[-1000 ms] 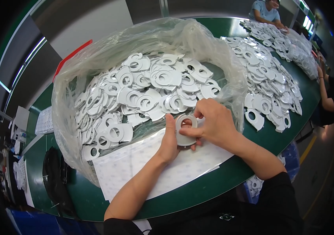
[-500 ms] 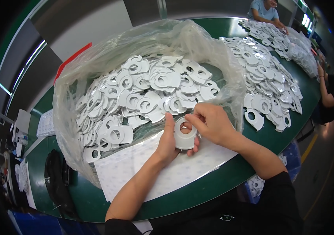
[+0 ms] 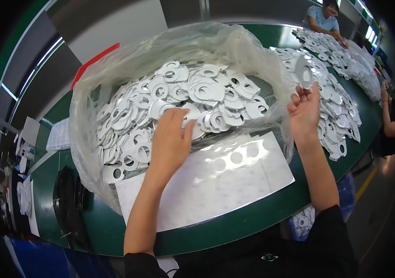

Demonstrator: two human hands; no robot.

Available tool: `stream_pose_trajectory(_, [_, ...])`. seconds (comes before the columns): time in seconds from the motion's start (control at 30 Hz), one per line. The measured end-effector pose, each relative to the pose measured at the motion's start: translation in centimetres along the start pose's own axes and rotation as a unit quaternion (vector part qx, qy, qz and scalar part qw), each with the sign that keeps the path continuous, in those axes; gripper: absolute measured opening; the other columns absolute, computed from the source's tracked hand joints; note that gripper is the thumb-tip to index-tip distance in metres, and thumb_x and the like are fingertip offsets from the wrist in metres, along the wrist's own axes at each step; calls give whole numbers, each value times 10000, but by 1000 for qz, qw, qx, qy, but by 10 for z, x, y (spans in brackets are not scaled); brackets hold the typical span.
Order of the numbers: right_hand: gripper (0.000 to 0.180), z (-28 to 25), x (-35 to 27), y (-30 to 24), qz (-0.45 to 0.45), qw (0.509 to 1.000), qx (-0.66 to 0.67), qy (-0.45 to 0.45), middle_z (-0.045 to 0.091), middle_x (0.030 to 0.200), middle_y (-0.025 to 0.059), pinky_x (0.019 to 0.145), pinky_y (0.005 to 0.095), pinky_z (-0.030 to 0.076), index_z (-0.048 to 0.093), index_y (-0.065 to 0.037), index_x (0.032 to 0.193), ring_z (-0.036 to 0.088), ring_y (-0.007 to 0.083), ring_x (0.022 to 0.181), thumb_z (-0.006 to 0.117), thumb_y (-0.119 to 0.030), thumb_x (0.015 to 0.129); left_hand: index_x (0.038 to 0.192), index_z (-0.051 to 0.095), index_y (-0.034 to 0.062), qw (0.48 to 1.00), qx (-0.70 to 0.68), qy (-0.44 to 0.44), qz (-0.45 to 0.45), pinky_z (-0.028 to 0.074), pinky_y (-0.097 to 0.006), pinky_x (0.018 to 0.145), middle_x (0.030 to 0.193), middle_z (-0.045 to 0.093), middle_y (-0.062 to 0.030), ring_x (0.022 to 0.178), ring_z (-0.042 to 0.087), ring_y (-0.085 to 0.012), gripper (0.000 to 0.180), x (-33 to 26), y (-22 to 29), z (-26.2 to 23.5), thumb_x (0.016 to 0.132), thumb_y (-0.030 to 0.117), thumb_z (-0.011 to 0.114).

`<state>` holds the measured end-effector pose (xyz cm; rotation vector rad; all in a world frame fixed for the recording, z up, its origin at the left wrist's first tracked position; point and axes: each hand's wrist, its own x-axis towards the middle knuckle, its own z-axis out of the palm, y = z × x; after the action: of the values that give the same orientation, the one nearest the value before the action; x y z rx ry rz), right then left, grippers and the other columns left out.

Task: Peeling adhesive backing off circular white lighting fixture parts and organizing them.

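left hand (image 3: 170, 139) reaches flat and open into the bag (image 3: 114, 78) of rings (image 3: 207, 90); right hand (image 3: 305, 113) open, one ring (image 3: 305, 72) just above its fingertips.

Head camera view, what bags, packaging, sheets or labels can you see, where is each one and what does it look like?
Plastic bag: middle of the green table, clear, crinkled, open, full of white parts; left hand reaches in.
Sheet: flat before the bag, white, glossy, with round spots.
Loose white part: just above the right hand, flat with a hole.
Paper sheets: table's left edge, small, white.
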<state>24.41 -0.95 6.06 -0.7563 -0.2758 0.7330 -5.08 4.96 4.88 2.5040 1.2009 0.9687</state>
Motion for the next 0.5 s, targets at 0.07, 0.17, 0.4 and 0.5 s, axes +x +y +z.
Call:
stream_pose_trajectory(0.07, [280, 8, -9, 2, 8, 1000, -5, 16, 536, 857, 3, 520, 186, 340, 512, -90, 1051, 450, 66, 657, 556, -333, 919, 1141, 554, -7, 996, 85, 28, -4, 419, -399, 852, 1131, 547, -167, 1019, 499, -343, 345, -2, -8, 6, 848, 169, 597])
stream_pose_trajectory(0.17, [329, 19, -33, 18, -2, 994, -105, -37, 559, 875, 4, 553, 186, 358, 514, -67, 1134, 457, 66, 664, 566, -304, 911, 1153, 542, 8, 978, 195, 61, 33, 375, -435, 916, 1156, 550, -148, 1068, 467, -358, 340, -7, -27, 26, 851, 158, 590])
stream_pose_trajectory(0.4, [244, 14, -102, 42, -152, 564, -494, -644, 611, 827, 63, 657, 322, 483, 632, -90, 981, 592, 221, 773, 699, -229, 793, 1163, 536, 16, 986, 146, 83, 18, 330, -436, 963, 1115, 564, -144, 1084, 460, -334, 398, -9, -28, 30, 808, 157, 645])
stream_pose_trajectory(0.5, [329, 4, -118, 54, -160, 486, -455, -729, 569, 948, 60, 747, 351, 455, 582, -70, 1004, 541, 247, 902, 678, -301, 791, 1183, 536, 55, 987, 82, 138, 3, 383, -417, 884, 984, 592, -117, 1004, 507, -311, 454, -5, -20, 26, 760, 123, 684])
